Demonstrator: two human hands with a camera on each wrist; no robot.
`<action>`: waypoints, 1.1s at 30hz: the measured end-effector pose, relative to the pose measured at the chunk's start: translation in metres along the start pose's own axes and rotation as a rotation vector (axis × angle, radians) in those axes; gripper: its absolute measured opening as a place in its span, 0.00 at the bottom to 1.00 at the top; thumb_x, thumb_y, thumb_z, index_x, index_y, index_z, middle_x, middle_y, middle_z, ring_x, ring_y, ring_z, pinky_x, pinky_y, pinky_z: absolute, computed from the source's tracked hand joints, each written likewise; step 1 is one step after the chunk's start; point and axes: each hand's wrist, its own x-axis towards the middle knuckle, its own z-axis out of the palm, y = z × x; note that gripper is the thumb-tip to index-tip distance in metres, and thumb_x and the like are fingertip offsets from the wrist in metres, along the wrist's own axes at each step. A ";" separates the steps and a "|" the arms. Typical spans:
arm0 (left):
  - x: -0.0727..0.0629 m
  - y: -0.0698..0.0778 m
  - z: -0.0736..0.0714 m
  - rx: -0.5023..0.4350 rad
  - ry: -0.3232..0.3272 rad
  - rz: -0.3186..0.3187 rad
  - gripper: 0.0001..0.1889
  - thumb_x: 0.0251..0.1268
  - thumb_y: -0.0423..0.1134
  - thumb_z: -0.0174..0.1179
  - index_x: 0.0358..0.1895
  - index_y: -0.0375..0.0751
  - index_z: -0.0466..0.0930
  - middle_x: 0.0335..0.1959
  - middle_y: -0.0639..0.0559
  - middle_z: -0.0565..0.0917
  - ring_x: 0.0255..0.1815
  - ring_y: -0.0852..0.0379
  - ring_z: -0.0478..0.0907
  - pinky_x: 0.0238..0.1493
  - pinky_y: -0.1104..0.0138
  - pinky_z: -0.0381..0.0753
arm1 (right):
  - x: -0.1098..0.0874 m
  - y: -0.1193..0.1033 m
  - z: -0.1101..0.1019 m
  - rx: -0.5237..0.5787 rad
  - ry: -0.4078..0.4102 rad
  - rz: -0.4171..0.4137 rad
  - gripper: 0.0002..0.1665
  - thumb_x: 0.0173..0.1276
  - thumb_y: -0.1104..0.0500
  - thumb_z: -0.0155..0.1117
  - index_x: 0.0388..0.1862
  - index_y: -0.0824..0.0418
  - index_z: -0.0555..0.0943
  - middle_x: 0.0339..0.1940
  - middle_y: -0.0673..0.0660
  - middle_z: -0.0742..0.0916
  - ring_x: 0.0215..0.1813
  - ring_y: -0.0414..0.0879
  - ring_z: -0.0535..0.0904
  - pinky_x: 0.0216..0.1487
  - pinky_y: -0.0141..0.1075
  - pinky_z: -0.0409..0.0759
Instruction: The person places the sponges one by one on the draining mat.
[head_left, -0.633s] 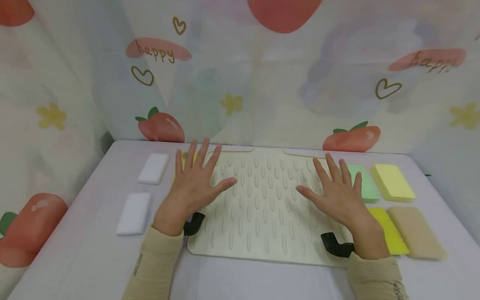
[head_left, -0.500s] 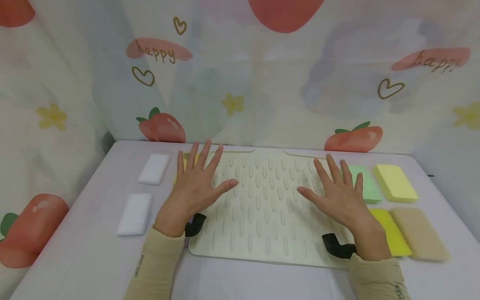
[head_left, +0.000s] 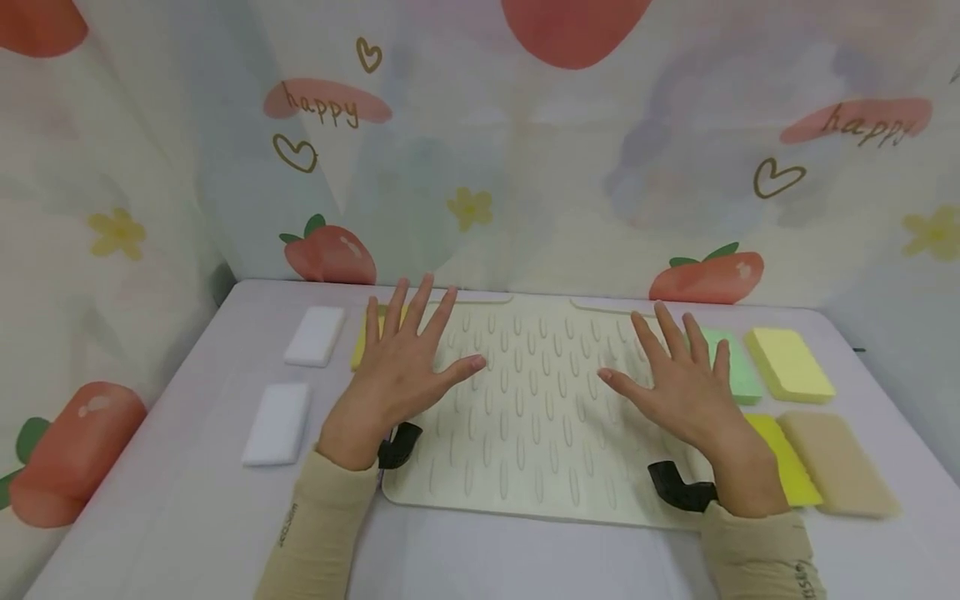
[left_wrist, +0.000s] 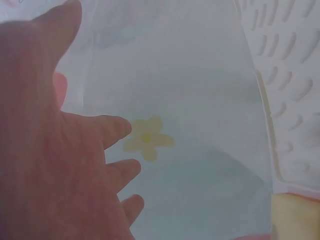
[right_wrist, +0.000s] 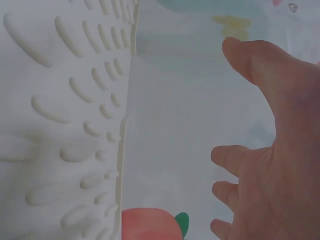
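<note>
A cream mat with raised oval bumps (head_left: 525,417) lies flat in the middle of the table. My left hand (head_left: 397,375) hovers over its left edge, fingers spread and straight, holding nothing. Beyond those fingers a yellow sponge (head_left: 362,346) is partly hidden. Over the mat's right edge my right hand (head_left: 686,392) is likewise spread, with nothing in it. Its fingers overlap a green sponge (head_left: 738,367) in the head view, and its wrist covers part of a bright yellow sponge (head_left: 787,462). Both wrist views show the palms bare and the fingers apart.
Two white sponge blocks (head_left: 315,336) (head_left: 276,423) lie on the left. At the right are a pale yellow sponge (head_left: 789,364) and a tan sponge (head_left: 838,462). A patterned cloth backdrop (head_left: 555,167) rises behind the table. Each wrist carries a black mount (head_left: 678,487).
The whole head view has shifted slightly, with the left side moving a little rightward. Both hands keep their spread pose over the mat, and the sponges have stayed in place.
</note>
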 end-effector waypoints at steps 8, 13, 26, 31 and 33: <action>-0.004 0.011 0.001 -0.005 -0.055 0.016 0.48 0.65 0.74 0.46 0.81 0.58 0.38 0.83 0.53 0.36 0.83 0.47 0.26 0.77 0.39 0.26 | -0.005 0.006 -0.008 -0.002 -0.015 -0.034 0.61 0.64 0.27 0.57 0.83 0.56 0.45 0.84 0.61 0.43 0.81 0.69 0.33 0.67 0.78 0.31; -0.007 0.020 0.001 -0.024 -0.101 0.041 0.50 0.64 0.76 0.46 0.81 0.58 0.37 0.83 0.54 0.35 0.83 0.48 0.26 0.78 0.41 0.25 | -0.014 0.014 -0.008 0.033 -0.018 -0.107 0.58 0.64 0.33 0.63 0.82 0.58 0.49 0.83 0.63 0.48 0.81 0.69 0.37 0.66 0.79 0.37; -0.024 0.018 -0.002 0.043 -0.124 0.153 0.53 0.61 0.74 0.53 0.81 0.52 0.41 0.83 0.50 0.41 0.83 0.44 0.34 0.79 0.40 0.35 | -0.034 0.044 -0.007 0.132 0.071 -0.269 0.52 0.61 0.47 0.73 0.78 0.61 0.59 0.79 0.67 0.62 0.80 0.68 0.46 0.75 0.67 0.43; -0.033 0.008 -0.001 0.077 -0.143 0.192 0.53 0.60 0.74 0.55 0.81 0.51 0.44 0.83 0.49 0.45 0.83 0.43 0.38 0.79 0.40 0.38 | -0.039 0.051 -0.008 0.164 0.054 -0.267 0.50 0.63 0.49 0.72 0.77 0.61 0.60 0.78 0.67 0.62 0.81 0.68 0.45 0.76 0.66 0.42; -0.037 0.003 -0.001 0.079 -0.164 0.214 0.54 0.59 0.73 0.55 0.81 0.50 0.45 0.83 0.49 0.47 0.83 0.43 0.39 0.79 0.40 0.39 | -0.041 0.053 -0.007 0.166 0.051 -0.266 0.49 0.63 0.49 0.72 0.77 0.61 0.60 0.78 0.67 0.62 0.81 0.67 0.44 0.77 0.66 0.42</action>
